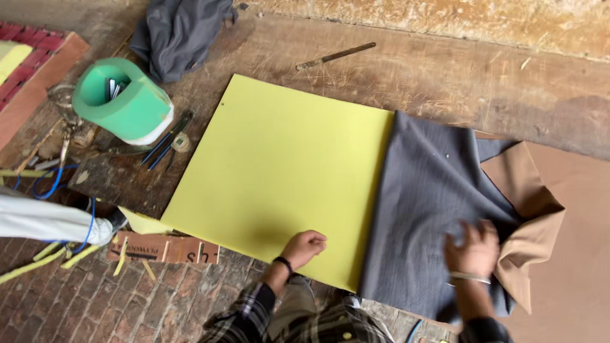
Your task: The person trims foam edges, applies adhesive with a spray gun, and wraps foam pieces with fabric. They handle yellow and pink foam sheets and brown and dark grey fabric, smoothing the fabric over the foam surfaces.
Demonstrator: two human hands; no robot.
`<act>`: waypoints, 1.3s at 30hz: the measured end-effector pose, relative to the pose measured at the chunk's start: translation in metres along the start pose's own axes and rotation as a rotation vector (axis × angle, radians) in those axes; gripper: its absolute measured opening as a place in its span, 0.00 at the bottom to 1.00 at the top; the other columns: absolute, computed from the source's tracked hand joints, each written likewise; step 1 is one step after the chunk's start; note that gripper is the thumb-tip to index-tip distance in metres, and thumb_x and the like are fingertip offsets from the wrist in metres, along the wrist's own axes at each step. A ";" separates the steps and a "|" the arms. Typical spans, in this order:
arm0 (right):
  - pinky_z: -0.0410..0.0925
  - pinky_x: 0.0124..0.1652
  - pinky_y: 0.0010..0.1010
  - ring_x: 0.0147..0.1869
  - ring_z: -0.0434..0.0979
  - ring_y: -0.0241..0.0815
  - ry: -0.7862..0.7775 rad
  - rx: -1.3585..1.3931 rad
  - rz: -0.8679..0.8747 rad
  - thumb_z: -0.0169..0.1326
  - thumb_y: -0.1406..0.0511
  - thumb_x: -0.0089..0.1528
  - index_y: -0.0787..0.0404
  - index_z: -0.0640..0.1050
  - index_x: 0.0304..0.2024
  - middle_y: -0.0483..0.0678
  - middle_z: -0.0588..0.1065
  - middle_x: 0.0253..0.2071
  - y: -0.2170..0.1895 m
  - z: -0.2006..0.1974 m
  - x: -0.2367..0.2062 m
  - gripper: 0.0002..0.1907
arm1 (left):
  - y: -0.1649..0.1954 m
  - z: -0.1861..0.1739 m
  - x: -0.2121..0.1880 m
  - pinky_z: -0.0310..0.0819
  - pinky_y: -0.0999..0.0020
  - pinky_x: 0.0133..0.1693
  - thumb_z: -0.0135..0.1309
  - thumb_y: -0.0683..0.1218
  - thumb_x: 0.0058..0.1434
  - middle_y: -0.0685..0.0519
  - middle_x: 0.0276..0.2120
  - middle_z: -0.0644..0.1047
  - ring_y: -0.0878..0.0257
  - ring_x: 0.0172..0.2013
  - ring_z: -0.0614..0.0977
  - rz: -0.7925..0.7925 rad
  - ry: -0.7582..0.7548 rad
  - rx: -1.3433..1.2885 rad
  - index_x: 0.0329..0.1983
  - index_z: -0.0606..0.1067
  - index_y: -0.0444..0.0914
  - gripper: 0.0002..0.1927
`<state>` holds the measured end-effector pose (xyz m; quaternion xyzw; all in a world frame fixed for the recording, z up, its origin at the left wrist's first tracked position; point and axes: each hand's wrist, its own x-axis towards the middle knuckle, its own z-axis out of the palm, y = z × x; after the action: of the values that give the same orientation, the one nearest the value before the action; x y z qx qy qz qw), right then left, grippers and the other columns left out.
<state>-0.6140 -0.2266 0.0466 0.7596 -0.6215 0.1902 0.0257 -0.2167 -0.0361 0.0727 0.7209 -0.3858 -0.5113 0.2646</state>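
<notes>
A large yellow foam sheet (273,171) lies flat on the wooden workbench (445,70). My left hand (304,246) rests as a loose fist on the sheet's near edge, holding nothing. A grey fabric piece (426,197) covers the sheet's right end, with a tan lining (530,216) folded out on its right. My right hand (473,249), blurred, presses flat on the grey fabric near the tan fold, fingers spread.
A green foam roll (124,101) holding tools stands at the left, with pliers (168,140) beside it. More grey cloth (181,32) lies bunched at the back. A long metal tool (335,56) lies at the back. A brown sheet (578,254) sits at the right.
</notes>
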 end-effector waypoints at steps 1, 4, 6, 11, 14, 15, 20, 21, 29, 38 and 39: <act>0.67 0.64 0.50 0.71 0.67 0.60 -0.047 0.132 -0.044 0.65 0.54 0.56 0.50 0.80 0.56 0.57 0.64 0.71 -0.026 0.009 0.009 0.26 | -0.009 -0.008 -0.006 0.81 0.63 0.47 0.57 0.51 0.65 0.53 0.43 0.83 0.62 0.42 0.84 -0.036 0.018 -0.019 0.55 0.78 0.39 0.18; 0.65 0.54 0.54 0.65 0.67 0.68 -0.134 0.361 0.002 0.66 0.56 0.56 0.56 0.82 0.53 0.63 0.66 0.69 -0.079 0.031 0.060 0.24 | -0.045 -0.050 -0.029 0.81 0.65 0.46 0.56 0.50 0.66 0.55 0.41 0.82 0.64 0.40 0.84 -0.101 0.113 -0.010 0.54 0.78 0.40 0.17; 0.72 0.58 0.44 0.58 0.78 0.57 -0.052 0.456 0.234 0.60 0.54 0.63 0.53 0.81 0.56 0.54 0.77 0.58 -0.090 0.042 0.108 0.21 | -0.067 -0.072 -0.038 0.81 0.67 0.45 0.56 0.50 0.66 0.54 0.38 0.83 0.65 0.38 0.84 -0.130 0.190 -0.023 0.53 0.79 0.40 0.16; 0.71 0.46 0.51 0.49 0.79 0.63 -0.061 0.182 0.381 0.67 0.54 0.56 0.58 0.82 0.52 0.59 0.80 0.42 -0.087 0.080 0.198 0.25 | -0.125 -0.155 -0.044 0.77 0.67 0.35 0.58 0.46 0.62 0.54 0.36 0.84 0.64 0.33 0.84 -0.070 0.316 -0.358 0.48 0.80 0.36 0.14; 0.73 0.45 0.46 0.44 0.81 0.61 -0.067 -0.019 0.460 0.62 0.56 0.61 0.60 0.85 0.41 0.60 0.81 0.41 -0.089 0.105 0.213 0.15 | -0.144 -0.217 -0.018 0.81 0.68 0.37 0.59 0.47 0.62 0.53 0.35 0.85 0.65 0.33 0.86 -0.103 0.360 -0.255 0.45 0.82 0.36 0.12; 0.73 0.45 0.45 0.43 0.81 0.60 -0.046 -0.026 0.475 0.60 0.57 0.61 0.60 0.84 0.41 0.59 0.81 0.40 -0.092 0.114 0.215 0.14 | -0.147 -0.243 0.000 0.81 0.68 0.36 0.59 0.47 0.62 0.53 0.34 0.85 0.64 0.33 0.85 -0.080 0.372 -0.223 0.44 0.82 0.36 0.12; 0.72 0.40 0.39 0.39 0.78 0.51 0.073 0.176 0.385 0.54 0.64 0.61 0.60 0.79 0.42 0.52 0.77 0.38 -0.184 0.167 0.212 0.08 | -0.160 -0.350 0.088 0.81 0.66 0.39 0.61 0.48 0.62 0.49 0.35 0.85 0.60 0.37 0.87 0.186 0.572 0.065 0.41 0.81 0.37 0.10; 0.72 0.39 0.37 0.39 0.78 0.49 0.042 0.310 0.374 0.53 0.66 0.61 0.60 0.78 0.42 0.50 0.76 0.37 -0.221 0.182 0.208 0.08 | -0.157 -0.370 0.114 0.81 0.65 0.39 0.61 0.47 0.62 0.48 0.36 0.84 0.57 0.38 0.87 0.240 0.627 0.157 0.41 0.81 0.37 0.10; 0.66 0.28 0.30 0.31 0.78 0.42 -0.623 1.411 0.427 0.50 0.72 0.64 0.63 0.71 0.40 0.48 0.75 0.33 -0.615 0.266 0.166 0.03 | -0.113 -0.485 0.315 0.74 0.50 0.47 0.62 0.47 0.56 0.42 0.48 0.80 0.43 0.48 0.79 0.374 0.654 0.462 0.55 0.77 0.40 0.22; 0.75 0.40 0.30 0.44 0.83 0.37 -0.936 1.103 0.340 0.50 0.67 0.67 0.60 0.74 0.63 0.51 0.82 0.47 -0.778 0.225 0.135 0.21 | -0.094 -0.515 0.270 0.79 0.57 0.39 0.57 0.43 0.66 0.49 0.37 0.82 0.49 0.39 0.84 0.391 0.898 0.209 0.39 0.78 0.43 0.01; 0.75 0.41 0.29 0.45 0.83 0.37 -0.949 1.063 0.275 0.49 0.68 0.67 0.59 0.75 0.64 0.51 0.82 0.48 -0.787 0.226 0.136 0.22 | -0.099 -0.521 0.248 0.79 0.58 0.38 0.54 0.41 0.66 0.48 0.39 0.82 0.48 0.40 0.83 0.454 0.854 0.164 0.46 0.78 0.42 0.07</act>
<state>0.2156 -0.2380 0.0364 0.5853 -0.4791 0.1178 -0.6435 0.3467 -0.1924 0.0396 0.7822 -0.4292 -0.0673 0.4465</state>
